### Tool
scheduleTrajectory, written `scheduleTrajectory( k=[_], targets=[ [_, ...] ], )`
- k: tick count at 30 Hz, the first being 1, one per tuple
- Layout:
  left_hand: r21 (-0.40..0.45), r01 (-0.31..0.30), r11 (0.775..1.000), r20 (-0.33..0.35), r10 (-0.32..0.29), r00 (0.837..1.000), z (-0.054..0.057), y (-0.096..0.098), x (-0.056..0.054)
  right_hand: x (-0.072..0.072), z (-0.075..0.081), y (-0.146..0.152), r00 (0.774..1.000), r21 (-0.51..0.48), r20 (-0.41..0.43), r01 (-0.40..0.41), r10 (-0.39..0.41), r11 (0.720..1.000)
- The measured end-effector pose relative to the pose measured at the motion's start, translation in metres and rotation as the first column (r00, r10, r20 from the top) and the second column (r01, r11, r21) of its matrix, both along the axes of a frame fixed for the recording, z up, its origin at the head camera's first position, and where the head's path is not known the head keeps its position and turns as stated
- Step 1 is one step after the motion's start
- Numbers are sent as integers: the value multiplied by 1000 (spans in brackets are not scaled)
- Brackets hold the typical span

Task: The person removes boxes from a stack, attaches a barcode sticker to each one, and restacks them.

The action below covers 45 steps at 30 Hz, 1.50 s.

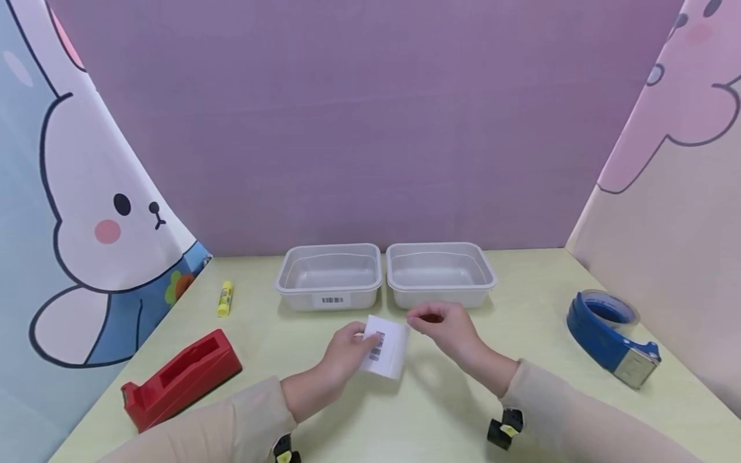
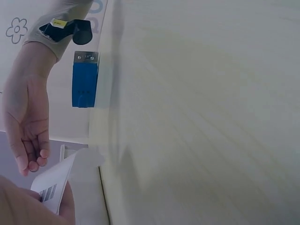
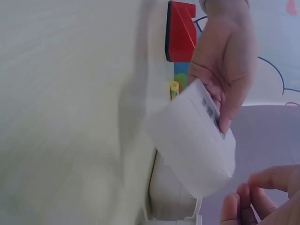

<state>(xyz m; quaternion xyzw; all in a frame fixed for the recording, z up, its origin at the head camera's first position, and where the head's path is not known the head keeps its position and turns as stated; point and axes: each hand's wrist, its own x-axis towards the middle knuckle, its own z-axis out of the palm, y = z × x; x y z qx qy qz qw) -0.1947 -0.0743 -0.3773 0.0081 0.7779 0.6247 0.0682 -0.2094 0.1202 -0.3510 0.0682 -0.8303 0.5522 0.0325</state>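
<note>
My left hand (image 1: 341, 354) grips a curved white sheet of barcode labels (image 1: 395, 350), with the thumb lying over the printed barcode. Seen from the right wrist, the blank side of the sheet (image 3: 187, 140) faces the camera and its lower corner is bent. Close to the sheet's upper right edge is my right hand (image 1: 448, 328), with loosely bent fingers. In the right wrist view a small gap separates those fingers (image 3: 269, 178) from the sheet's corner. Behind the hands stand two white plastic tubs; the left tub (image 1: 295, 300) bears a barcode label (image 1: 332, 300) on its front, the right tub (image 1: 441, 297) shows none.
A red tape dispenser (image 1: 182, 379) lies at the left of the pale yellow table (image 1: 260, 347), with a yellow glue stick (image 1: 225, 299) beyond it. On the right is a blue tape gun (image 1: 604, 334) with a roll of tape. A purple wall (image 1: 370, 128) rises behind the tubs.
</note>
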Motion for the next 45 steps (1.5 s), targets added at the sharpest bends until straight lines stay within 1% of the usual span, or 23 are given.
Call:
scheduleTrajectory(
  k=[5, 9, 14, 23, 24, 26, 28, 30, 32, 34, 37, 40, 43, 45],
  targets=[
    [75, 7, 997, -7, -7, 1000, 3, 1, 1, 0, -1, -3, 1000, -19, 30, -2, 2, 1000],
    [133, 10, 991, -2, -10, 1000, 4, 2, 2, -1, -1, -7, 999, -48, 33, 14, -12, 999],
    [159, 17, 987, -1, -17, 1000, 4, 3, 2, -1, -1, -11, 999, -85, 39, 17, -14, 996],
    [161, 48, 986, -3, -48, 999, 5, 4, 3, 2, 1, -15, 998, -144, 61, 40, -31, 989],
    [165, 53, 985, 0, -53, 999, 5, 4, 3, 2, 0, -15, 998, -143, 59, 42, -34, 989],
    [196, 83, 977, 10, -87, 996, 6, 3, 3, 1, 0, -15, 998, -132, 52, 44, -38, 990],
    [241, 129, 962, 21, -138, 990, 7, 1, 1, 1, 0, -15, 999, -112, 33, 36, -32, 993],
    [292, 170, 941, 38, -189, 981, 7, -1, -2, 1, -1, -13, 1000, -75, -16, 7, -8, 997],
    [330, 209, 921, 50, -239, 970, 8, -3, -7, 1, -3, -12, 997, -39, -70, -35, 32, 999],
    [335, 236, 912, 56, -270, 961, 8, -5, -11, 1, -6, -11, 989, -6, -123, -82, 81, 997],
    [308, 279, 910, 64, -313, 948, 8, -7, -17, 2, -9, -10, 972, 34, -184, -143, 146, 989],
    [267, 308, 913, 73, -338, 938, 8, -9, -23, 4, -10, -10, 952, 60, -237, -187, 196, 980],
    [234, 320, 918, 87, -348, 933, 8, -11, -26, 6, -9, -11, 932, 74, -274, -225, 237, 972],
    [218, 327, 919, 93, -353, 931, 8, -12, -28, 7, -8, -12, 925, 76, -281, -243, 255, 967]
  ],
)
